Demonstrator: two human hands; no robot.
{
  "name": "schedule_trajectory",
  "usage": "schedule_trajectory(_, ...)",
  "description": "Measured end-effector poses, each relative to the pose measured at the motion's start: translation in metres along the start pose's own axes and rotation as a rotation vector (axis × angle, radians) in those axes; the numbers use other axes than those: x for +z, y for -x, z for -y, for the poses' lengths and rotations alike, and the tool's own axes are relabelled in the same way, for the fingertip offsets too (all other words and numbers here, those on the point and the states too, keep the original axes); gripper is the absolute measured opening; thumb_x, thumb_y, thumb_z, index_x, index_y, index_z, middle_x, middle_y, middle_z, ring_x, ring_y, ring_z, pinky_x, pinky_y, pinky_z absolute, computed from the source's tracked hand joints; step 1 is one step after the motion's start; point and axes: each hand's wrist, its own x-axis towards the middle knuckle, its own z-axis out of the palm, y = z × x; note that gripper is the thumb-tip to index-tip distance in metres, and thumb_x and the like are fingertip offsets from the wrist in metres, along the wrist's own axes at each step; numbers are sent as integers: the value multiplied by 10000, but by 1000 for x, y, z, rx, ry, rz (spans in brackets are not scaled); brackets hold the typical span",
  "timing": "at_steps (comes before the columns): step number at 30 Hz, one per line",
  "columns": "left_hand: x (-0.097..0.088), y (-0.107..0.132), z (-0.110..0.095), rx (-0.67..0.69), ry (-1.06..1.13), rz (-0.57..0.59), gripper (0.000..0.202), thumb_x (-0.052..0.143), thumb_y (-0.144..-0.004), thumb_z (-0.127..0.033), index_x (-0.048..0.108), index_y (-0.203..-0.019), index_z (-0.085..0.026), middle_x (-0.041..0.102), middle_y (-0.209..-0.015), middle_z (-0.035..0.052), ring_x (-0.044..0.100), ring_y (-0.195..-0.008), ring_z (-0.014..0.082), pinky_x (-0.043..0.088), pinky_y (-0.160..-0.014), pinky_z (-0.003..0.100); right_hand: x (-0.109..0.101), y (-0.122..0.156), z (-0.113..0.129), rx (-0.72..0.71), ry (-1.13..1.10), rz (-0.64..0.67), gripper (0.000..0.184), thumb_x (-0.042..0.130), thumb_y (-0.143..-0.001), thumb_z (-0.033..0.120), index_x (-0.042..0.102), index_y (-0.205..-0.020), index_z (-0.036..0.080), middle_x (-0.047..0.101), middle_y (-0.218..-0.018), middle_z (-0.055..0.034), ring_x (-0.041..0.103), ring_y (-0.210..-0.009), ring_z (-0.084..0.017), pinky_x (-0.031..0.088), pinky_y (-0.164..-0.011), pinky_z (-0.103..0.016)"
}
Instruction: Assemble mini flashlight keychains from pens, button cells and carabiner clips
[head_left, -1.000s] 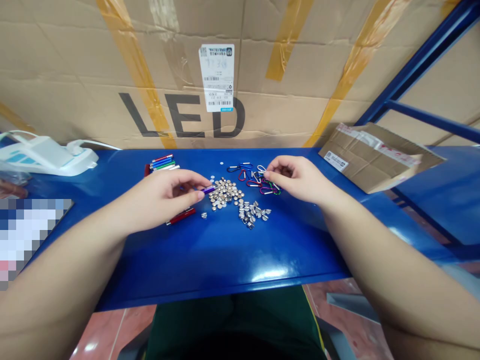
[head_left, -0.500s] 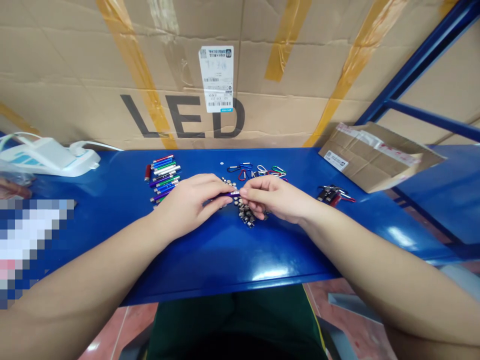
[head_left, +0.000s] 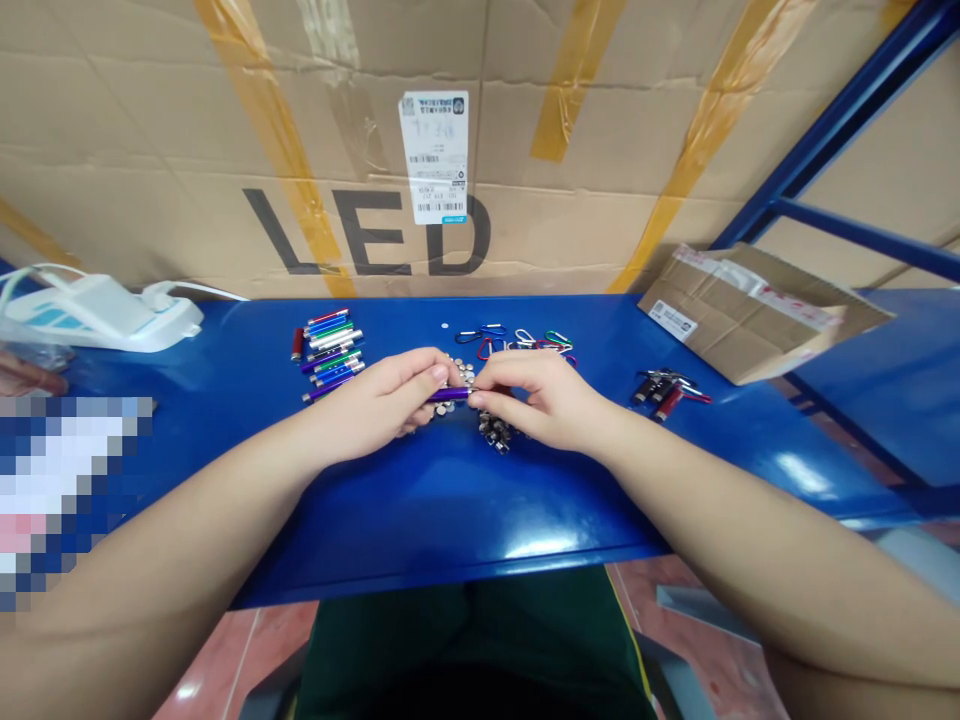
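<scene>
- Head view: gripping a purple tube point(head_left: 452, 395) in the curled left hand point(head_left: 405, 395).
- Pinching its right end in the right hand point(head_left: 529, 395).
- Holding it over silver discs point(head_left: 442, 408) on a blue table point(head_left: 450, 510), with coloured tubes point(head_left: 336, 340) at left and clip hooks point(head_left: 491, 329) behind.

My two hands meet out front, tips almost together, both gripping.
I've got both bare forearms reaching in from the lower corners: left forearm point(head_left: 217, 510) angled up to the right, right forearm point(head_left: 727, 500) angled up to the left. My left hand point(head_left: 390, 405) has its fingers curled in, thumb laid across near the index finger; my right hand point(head_left: 544, 400) pinches between thumb and index fingertip, back of hand up.
</scene>
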Motion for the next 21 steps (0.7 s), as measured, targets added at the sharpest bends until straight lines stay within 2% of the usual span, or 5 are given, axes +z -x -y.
schedule_trajectory(5,-4,2,-3,303,-373,-160,247,716,-959,-444,711,-1061,-218,751,-913,24,689,-806,163,532,-737,255,3,0,-3,191,-190,-1,312,634,-1012,379,626,-778,174,534,-669,25,468,-635,-120,392,-640,-269)
schedule_trajectory(8,-4,3,-7,387,-488,-249,208,707,-958,-403,777,-999,-212,796,-969,35,718,-884,184,536,-822,268,5,0,-6,232,-291,-14,301,651,-1001,407,655,-823,165,542,-688,25,471,-637,-117,396,-626,-262)
schedule_trajectory(11,-1,0,-7,294,-405,-261,290,678,-967,-472,771,-950,-198,762,-865,28,675,-786,168,512,-727,252,4,0,-8,120,-171,-55,269,651,-1018,351,657,-817,172,582,-706,11,509,-667,-127,420,-665,-272)
schedule_trajectory(16,1,-7,-2,-77,33,-94,494,612,-961,-628,565,-733,-192,402,-534,-65,330,-462,83,297,-466,222,4,0,-11,-184,178,-36,246,598,-1069,290,632,-847,192,627,-773,-29,555,-746,-165,457,-753,-309)
schedule_trajectory(21,2,-9,0,-45,12,-151,381,666,-937,-576,650,-943,-195,475,-555,-63,416,-493,106,349,-494,220,4,-2,-15,-128,253,-73,235,593,-1066,254,589,-839,192,624,-780,-21,555,-739,-161,438,-739,-295)
